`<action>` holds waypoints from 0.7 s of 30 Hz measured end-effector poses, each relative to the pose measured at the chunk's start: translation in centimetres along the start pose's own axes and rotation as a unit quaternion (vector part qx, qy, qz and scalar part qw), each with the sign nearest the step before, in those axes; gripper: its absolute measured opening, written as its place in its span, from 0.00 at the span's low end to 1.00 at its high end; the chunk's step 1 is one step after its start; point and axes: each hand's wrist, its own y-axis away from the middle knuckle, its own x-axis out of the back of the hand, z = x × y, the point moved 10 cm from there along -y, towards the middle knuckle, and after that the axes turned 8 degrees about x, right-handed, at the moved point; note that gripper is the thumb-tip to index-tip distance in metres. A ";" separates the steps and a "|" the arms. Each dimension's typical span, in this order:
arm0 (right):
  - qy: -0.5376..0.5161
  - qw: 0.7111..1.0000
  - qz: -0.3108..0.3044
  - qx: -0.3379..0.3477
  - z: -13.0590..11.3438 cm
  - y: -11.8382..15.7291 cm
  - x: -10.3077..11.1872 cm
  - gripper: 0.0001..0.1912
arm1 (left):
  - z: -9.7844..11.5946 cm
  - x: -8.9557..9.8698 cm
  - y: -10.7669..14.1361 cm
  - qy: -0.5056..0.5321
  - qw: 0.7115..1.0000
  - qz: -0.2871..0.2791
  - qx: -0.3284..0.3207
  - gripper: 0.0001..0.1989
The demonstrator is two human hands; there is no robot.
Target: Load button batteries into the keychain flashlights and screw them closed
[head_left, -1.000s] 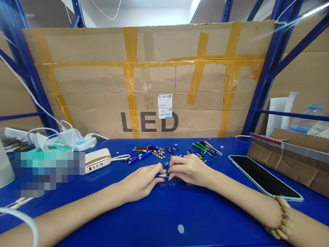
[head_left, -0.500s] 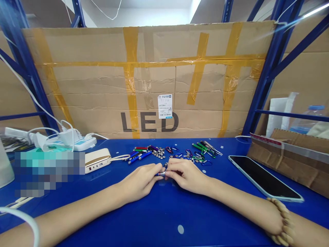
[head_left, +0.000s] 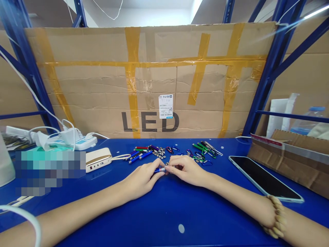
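The left hand point(head_left: 140, 180) grips a small blue-and-red pen flashlight point(head_left: 159, 170) while the right hand point(head_left: 186, 169) pinches its end, just in front of loose button cells point(head_left: 160, 152) and carabiner keychains point(head_left: 196, 157) on a blue metal bench point(head_left: 174, 212), between a power bank point(head_left: 97, 159) and a smartphone point(head_left: 264, 178).

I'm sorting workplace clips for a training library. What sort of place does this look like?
Probably a small storeroom or assembly workspace: a blue steel rack with a shelf used as a bench, a flattened carton marked LED, and loose piles of penlights and carabiners.
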 end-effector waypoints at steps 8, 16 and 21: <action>0.088 0.991 0.093 -0.044 1.2 0.3 2.9 0.21 | -0.9 0.6 0.0 -0.030 0.998 0.045 0.023 0.12; 0.184 0.959 0.168 -0.134 4.3 1.6 6.1 0.13 | -1.0 0.7 0.0 -0.043 0.998 0.045 0.031 0.13; 0.195 0.967 0.085 -0.139 5.6 1.2 3.9 0.16 | -1.3 0.4 0.2 -0.042 0.998 0.031 0.043 0.13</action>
